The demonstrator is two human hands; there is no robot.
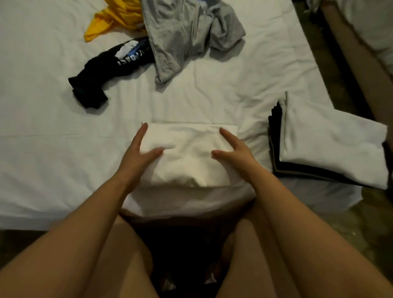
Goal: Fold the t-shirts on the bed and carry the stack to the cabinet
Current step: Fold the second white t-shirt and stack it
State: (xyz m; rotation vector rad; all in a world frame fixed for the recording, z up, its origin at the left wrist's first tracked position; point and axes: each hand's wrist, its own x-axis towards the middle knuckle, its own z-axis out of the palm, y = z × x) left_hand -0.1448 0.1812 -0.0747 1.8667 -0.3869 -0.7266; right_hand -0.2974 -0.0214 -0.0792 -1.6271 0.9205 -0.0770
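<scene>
Left hand and right hand rest flat-fingered on the folded shirt at the bed's near edge; soft and limp, it likely needs lifting from under both sides.

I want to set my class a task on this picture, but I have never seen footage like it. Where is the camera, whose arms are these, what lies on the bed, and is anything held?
There is no machine here. A person wears a wide-angle camera on the head, looking forward and down, so the arms coming in from below are their own. This is the only view.

The left hand and right hand lie with fingers mostly straight at either side of a folded white t-shirt on the bed. They touch it rather than grip it.

To the right sits a stack of folded shirts, white on top and dark ones beneath. Farther up lie three unfolded ones: a grey t-shirt, a yellow t-shirt and a black t-shirt with white lettering.
</scene>
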